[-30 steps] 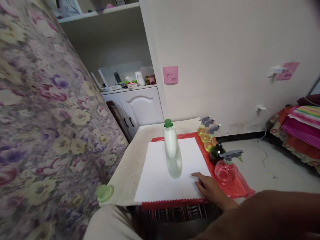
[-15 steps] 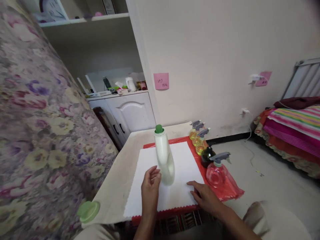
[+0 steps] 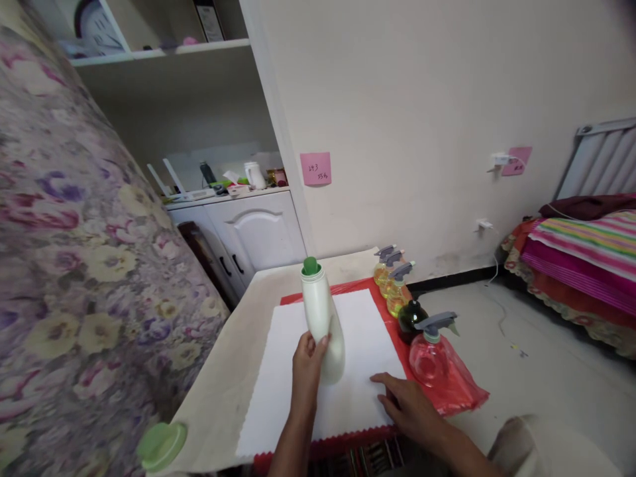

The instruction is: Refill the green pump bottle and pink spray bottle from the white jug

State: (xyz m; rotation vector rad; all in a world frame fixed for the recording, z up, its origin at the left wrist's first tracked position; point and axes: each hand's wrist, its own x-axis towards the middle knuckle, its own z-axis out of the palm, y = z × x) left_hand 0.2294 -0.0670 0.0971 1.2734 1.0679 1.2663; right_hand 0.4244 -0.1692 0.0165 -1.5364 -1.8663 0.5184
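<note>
A pale green detergent bottle [image 3: 317, 308] with an uncapped neck and a green spout stands on a white sheet [image 3: 283, 377], tilted slightly in view. My left hand [image 3: 308, 364] is closed on the lower left side of the bottle, its thumb across the front; the fingertips behind are hidden. To the right, my right hand [image 3: 405, 401] hovers at or rests on the sheet, fingers apart, holding nothing. A light green cap [image 3: 161, 445] sits at the table's near left corner.
Along the right edge, on red plastic [image 3: 450, 387], stand a pink spray bottle [image 3: 428, 361], a dark round bottle [image 3: 411, 319] and several yellow spray bottles [image 3: 397, 298]. A floral curtain [image 3: 99, 265] hangs left; a white cabinet [image 3: 263, 232] stands behind the table [image 3: 223, 371].
My left hand has moved up and in against the bottle and taken hold of it. My right hand stays about where it was. The view has tipped slightly.
</note>
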